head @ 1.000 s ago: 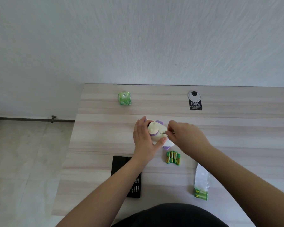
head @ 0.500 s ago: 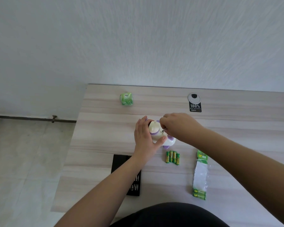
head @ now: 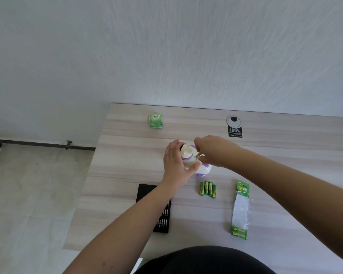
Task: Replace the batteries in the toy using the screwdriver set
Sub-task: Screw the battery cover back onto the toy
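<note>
Toy (head: 194,161) sits mid-table (head: 127,155), white body with purple trim, lying tilted so its underside faces up toward the camera. Left hand (head: 176,165) wraps it from the left, fingers over the far end and thumb pressed on the near side, so it's clamped on the toy, presumably to stop it rolling under the torque. Right hand (head: 212,151) comes in from the right and above, fingertips bunched together around a thin screwdriver (head: 197,156) whose tip meets the toy just beside the purple band. Shaft is too small to read clearly and the screw head isn't visible. My read: working the battery-cover screw, cover not off yet, so early-to-mid task. Four loose green batteries (head: 208,189) lie side by side just in front of the toy, staged within reach for the swap; can't tell whether they're the new or old ones. Torn battery blister pack (head: 241,210) lies to the right, well apart from the toy, a green cell or two seemingly still in its near end. Black screwdriver set case (head: 160,214) is open under the left forearm, bits in rows, partly hidden. Green wrapped packet (head: 155,120) and a round cable grommet with a black sticker (head: 234,126) sit at the far edge, not involved. Risk: tiny screw dropping or driver camming out if the toy slips.
</note>
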Available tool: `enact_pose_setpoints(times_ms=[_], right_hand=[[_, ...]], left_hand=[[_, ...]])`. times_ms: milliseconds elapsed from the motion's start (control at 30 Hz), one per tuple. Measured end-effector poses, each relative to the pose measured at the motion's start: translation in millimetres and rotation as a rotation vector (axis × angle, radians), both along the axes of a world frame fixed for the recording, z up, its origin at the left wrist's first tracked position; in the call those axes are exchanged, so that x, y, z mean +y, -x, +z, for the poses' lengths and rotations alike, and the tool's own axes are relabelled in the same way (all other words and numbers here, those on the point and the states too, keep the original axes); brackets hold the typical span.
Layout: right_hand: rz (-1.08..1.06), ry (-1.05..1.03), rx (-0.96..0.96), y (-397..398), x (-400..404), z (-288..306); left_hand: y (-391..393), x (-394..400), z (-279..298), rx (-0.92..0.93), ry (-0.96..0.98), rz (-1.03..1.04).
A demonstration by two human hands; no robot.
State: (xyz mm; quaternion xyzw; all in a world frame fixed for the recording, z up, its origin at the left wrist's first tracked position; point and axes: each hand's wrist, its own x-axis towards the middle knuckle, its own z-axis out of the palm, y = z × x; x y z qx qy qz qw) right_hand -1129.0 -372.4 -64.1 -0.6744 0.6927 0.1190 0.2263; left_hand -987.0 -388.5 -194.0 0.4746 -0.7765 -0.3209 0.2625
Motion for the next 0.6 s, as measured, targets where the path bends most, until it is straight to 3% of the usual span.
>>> enact_pose_setpoints(times_ms=[267,467,600], right_hand=[[-0.019,0.044,0.175,-2.9,0.7,8.8],[-0.053,0.007,0.029,-5.8,9.1,6.7],[-0.036,0.043,0.081,-10.9,10.3,3.8]], left_hand=[[0.9,0.9,4.2,0.009,-0.036,0.004],[4.0,-2.7,3.7,-0.018,-0.059,-0.006],[7.1,-3.8,6.7,-0.032,-0.08,0.0]])
